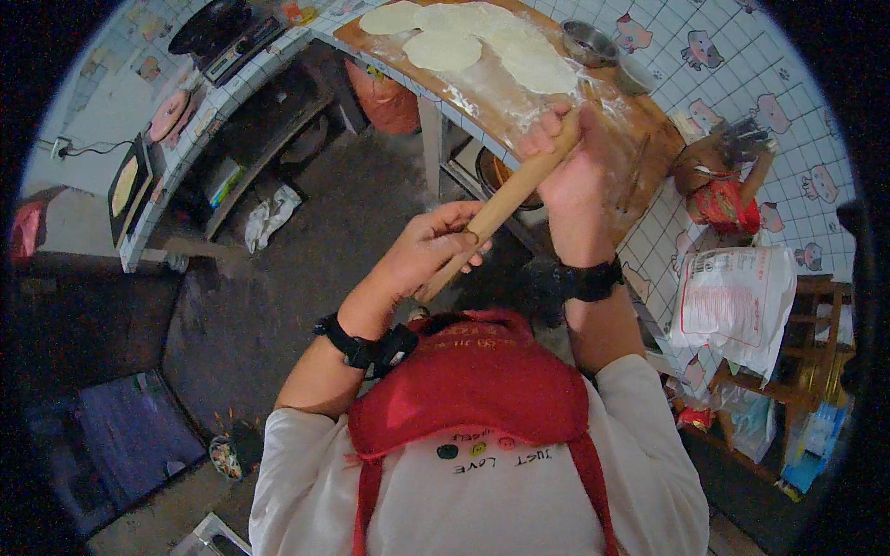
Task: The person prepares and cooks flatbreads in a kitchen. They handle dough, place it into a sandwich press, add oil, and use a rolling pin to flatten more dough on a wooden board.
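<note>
A wooden rolling pin [518, 191] slants through the air in front of my body, held in both hands. My left hand [441, 243] grips it near the lower end, thumb along the wood. My right hand [573, 156] is closed around the upper end, close to the counter's front edge. Beyond it lies a floured wooden board [480, 94], spread with several flat, thin dough rounds, one of them a pale dough round [443, 51] near the front edge. Some of the rounds overlap at the back. Loose flour marks the board beside my right hand.
A metal bowl [589, 43] stands behind the board by the tiled wall. To the right are a red utensil holder [726, 205] and a white printed bag [737, 299]. A stove [240, 52] sits on the left counter, and a pot [495, 170] below the board.
</note>
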### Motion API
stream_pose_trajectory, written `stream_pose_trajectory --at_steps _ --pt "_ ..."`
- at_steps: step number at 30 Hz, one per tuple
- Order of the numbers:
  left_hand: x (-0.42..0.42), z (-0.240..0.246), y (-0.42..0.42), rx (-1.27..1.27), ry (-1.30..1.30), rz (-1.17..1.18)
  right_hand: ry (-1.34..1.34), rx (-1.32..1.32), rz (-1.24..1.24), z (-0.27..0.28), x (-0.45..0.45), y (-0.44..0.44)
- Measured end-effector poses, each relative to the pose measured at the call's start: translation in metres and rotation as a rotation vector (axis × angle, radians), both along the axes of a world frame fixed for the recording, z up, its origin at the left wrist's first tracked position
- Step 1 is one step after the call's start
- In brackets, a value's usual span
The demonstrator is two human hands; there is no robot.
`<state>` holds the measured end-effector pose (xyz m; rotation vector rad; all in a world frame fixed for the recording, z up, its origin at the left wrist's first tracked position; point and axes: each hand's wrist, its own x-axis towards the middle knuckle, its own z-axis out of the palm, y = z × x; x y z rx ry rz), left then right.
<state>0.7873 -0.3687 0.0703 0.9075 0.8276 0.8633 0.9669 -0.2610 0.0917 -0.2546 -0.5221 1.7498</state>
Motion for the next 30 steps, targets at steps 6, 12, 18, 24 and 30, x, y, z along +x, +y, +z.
stream_pose_trajectory --at_steps 6,12,18,24,30 --pt "-0.004 0.008 0.001 -0.049 -0.026 -0.01 0.031 -0.031 -0.025 0.004 0.009 0.008" --pt "0.005 0.003 0.004 0.021 0.058 0.047 0.002 -0.04 -0.042 0.006 0.007 0.007" --pt "0.012 0.004 0.007 0.044 0.165 0.112 -0.041 -0.087 -0.137 0.014 0.004 0.001" --pt "0.016 0.005 0.008 0.091 0.091 0.132 -0.014 -0.049 -0.151 0.018 0.009 0.001" --pt "0.016 0.002 0.011 0.067 0.143 0.143 -0.068 -0.066 -0.2 0.019 0.005 -0.002"
